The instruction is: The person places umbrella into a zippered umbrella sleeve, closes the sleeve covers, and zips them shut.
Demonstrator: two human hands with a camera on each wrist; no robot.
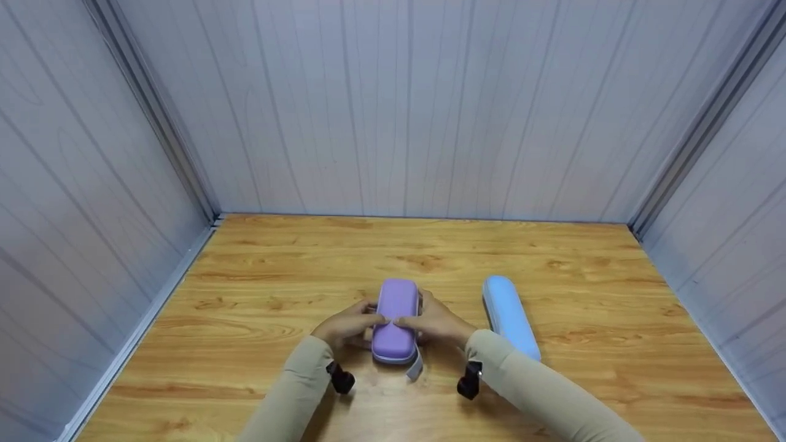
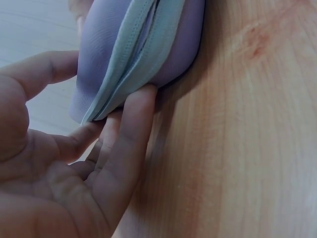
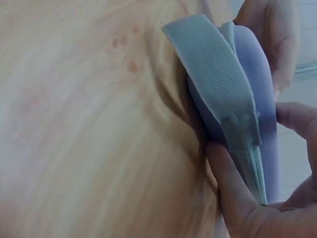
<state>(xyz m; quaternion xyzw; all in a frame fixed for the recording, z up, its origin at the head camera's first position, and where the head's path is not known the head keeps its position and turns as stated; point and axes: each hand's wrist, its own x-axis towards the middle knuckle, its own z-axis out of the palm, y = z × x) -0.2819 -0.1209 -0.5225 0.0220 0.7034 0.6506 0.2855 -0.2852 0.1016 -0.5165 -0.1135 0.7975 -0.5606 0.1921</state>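
Your work surface is the wooden table (image 1: 276, 264). On it, to the right of your grip and near the right sleeve (image 1: 497, 347), lies the blue case (image 1: 516, 322). The purple case (image 1: 399, 301) is in front of you, lengthwise, on or just above the wood; contact beneath cannot be confirmed. Expect a light, semi-rigid shell that may dent if you squeeze hard; its smooth lid may slide under dry fingers. Your left hand (image 1: 347, 323) and right hand (image 1: 442, 322) grasp it from opposite long sides, thumbs on the lid, fingers at the lower edges. Take hold of the firm side walls. Treat the zip band (image 2: 161, 44) as the softer, yielding zone. Use the grey strap (image 3: 213, 69) at the near end as a limp pull point only.
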